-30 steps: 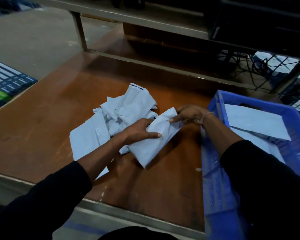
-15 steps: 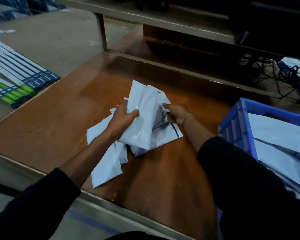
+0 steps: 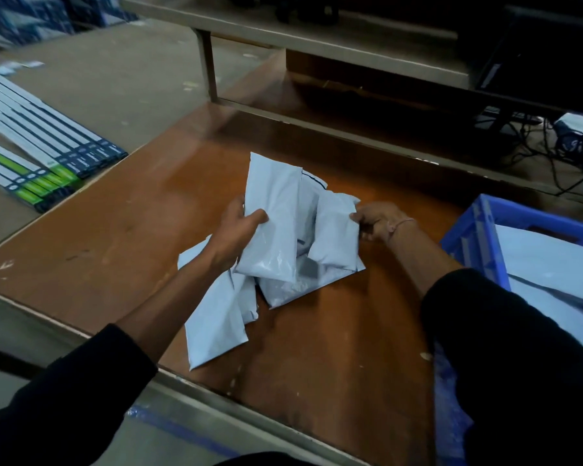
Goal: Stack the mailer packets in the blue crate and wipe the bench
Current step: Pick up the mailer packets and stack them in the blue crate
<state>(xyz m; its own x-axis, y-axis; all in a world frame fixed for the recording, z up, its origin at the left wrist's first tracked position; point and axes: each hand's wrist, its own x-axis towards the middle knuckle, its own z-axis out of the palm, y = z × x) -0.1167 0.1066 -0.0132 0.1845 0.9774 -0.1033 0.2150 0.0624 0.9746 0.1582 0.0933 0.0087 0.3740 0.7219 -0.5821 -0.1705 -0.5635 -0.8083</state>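
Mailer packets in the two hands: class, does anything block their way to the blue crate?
Nothing visible does. The left hand grips the tall packet, the right hand pinches the small packet; only bare bench lies before the blue crate.

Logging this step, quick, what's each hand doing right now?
Left hand: grips the tall mailer packet, raised on end.
Right hand: pinches the smaller mailer packet by its edge.

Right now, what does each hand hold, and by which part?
Left hand grips a tall mailer packet by its left edge. Right hand pinches a smaller packet by its right edge.
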